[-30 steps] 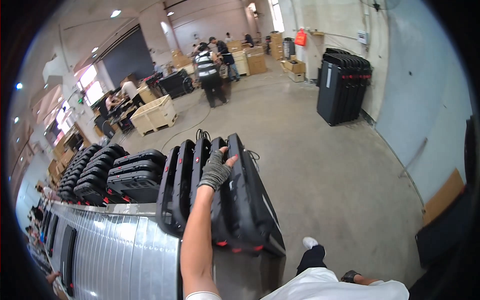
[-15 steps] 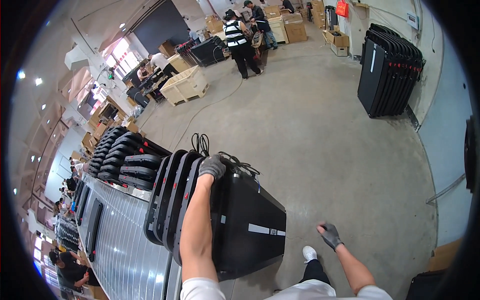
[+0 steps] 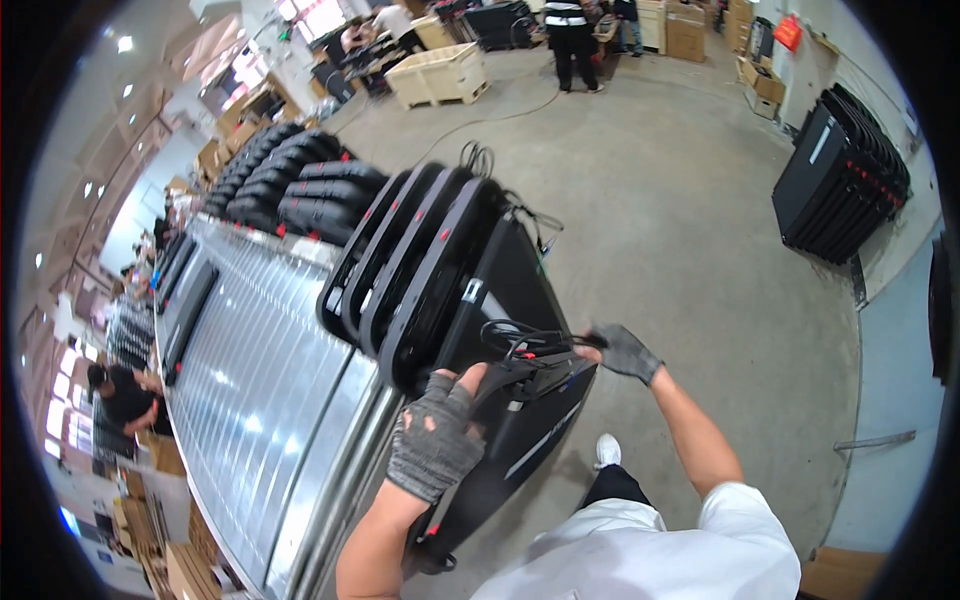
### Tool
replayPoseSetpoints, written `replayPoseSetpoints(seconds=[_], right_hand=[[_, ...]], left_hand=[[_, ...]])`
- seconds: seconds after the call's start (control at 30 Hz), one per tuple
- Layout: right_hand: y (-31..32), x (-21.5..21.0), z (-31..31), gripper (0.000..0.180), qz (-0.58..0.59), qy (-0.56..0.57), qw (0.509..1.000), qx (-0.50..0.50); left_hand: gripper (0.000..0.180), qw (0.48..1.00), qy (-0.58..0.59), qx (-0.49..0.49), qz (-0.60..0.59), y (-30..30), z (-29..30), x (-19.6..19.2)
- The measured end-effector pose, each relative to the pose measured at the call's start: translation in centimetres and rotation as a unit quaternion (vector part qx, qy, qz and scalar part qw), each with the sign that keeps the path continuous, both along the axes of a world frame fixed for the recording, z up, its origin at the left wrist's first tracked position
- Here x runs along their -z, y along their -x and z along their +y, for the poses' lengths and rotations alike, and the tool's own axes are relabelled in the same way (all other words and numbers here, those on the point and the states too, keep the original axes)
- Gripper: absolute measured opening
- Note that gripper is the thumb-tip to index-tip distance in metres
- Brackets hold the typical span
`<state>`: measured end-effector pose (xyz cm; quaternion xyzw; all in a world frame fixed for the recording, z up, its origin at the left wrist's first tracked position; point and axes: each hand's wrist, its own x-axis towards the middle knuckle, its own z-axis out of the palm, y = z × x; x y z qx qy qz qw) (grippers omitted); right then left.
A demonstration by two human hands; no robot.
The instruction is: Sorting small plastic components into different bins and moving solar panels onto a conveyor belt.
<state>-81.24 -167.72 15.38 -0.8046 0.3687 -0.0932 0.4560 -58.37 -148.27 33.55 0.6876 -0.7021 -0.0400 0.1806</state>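
Head view: gloved left hand [image 3: 437, 447] clamps the near edge of a black flat panel [image 3: 520, 400] standing beside the roller conveyor [image 3: 255, 380]; right hand [image 3: 622, 350] pinches its black cable loop [image 3: 520, 340].

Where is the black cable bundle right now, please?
In the head view, the cable bundle sits centre frame on the nearest black panel, between the left hand and right hand.

Grey fingerless gloves, white shirt [image 3: 640, 560]

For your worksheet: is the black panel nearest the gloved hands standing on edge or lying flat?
On edge: the black panel stands leaning against others beside the conveyor, gripped by left hand and right hand.
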Motion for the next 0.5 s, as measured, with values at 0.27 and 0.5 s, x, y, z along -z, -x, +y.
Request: replayPoseSetpoints(seconds=[0.27,0.5], right_hand=[[-10.1,4.8,29.1,0.052,-0.175,-0.175,0.968,-0.046],[-14.2,13.5,32.7,0.058,-0.058,-0.328,0.928,-0.164]], left_hand=[[0.064,0.982,0.014,-0.172,0.07,-9.4,18.8,3.5],[0.039,0.958,-0.034,-0.284,-0.024,-15.6,34.5,8.8]])
